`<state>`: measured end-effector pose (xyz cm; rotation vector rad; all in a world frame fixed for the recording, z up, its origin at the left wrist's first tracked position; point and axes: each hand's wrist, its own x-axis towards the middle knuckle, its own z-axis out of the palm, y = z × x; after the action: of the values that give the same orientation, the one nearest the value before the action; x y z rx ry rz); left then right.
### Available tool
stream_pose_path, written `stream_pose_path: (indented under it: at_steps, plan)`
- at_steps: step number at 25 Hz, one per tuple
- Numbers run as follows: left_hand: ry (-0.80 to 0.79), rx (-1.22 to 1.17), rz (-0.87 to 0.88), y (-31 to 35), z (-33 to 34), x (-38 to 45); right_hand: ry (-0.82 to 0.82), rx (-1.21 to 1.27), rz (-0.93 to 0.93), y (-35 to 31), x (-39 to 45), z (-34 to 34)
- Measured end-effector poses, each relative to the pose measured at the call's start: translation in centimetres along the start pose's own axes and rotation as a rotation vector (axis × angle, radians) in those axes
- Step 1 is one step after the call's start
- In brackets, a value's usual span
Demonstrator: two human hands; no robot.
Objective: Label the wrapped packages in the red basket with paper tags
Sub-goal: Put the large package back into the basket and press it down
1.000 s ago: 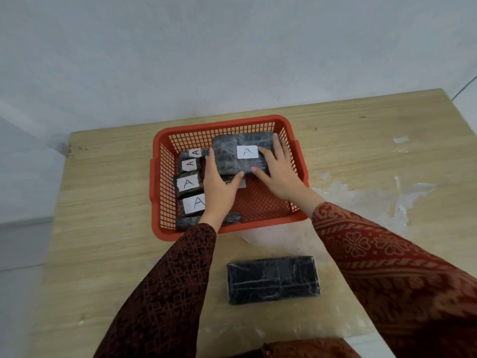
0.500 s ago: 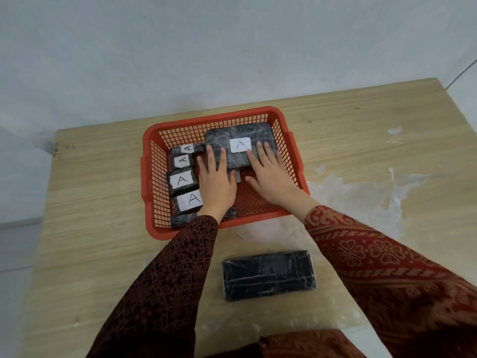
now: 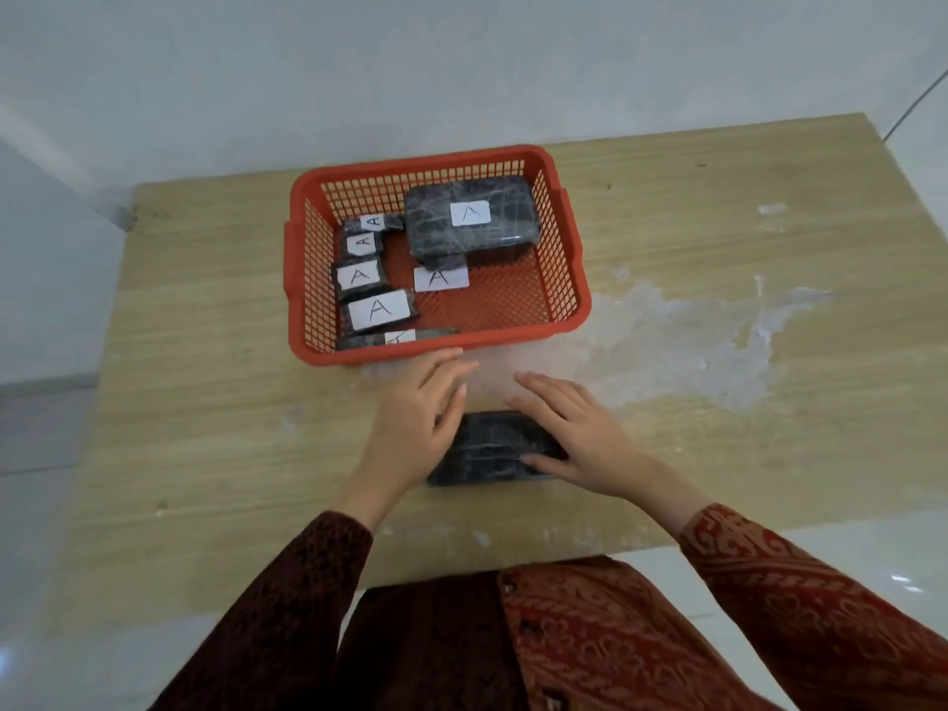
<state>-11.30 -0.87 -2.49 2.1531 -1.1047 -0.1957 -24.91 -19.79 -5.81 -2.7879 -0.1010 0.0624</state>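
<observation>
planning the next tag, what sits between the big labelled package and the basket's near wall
In the head view, one loose paper tag marked A; otherwise bare basket floor.

Both arms reach to 12 o'clock in dark red sleeves. The left hand (image 3: 418,428) is open, fingers spread and pointing to 1 o'clock. The right hand (image 3: 574,438) is open too, fingers pointing to 10 o'clock.
</observation>
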Motion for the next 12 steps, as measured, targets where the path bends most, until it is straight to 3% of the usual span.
stream_pose_path:
  at_steps: [4,12]
  plan:
    - [-0.173,0.073,-0.102,-0.7,2.0,-5.1,-0.166,-0.046,0.172,0.6,-3.6,1.8]
    - [-0.253,0.080,-0.164,-1.3,2.2,-6.3,-0.037,0.303,0.137,1.1,-3.0,-1.1]
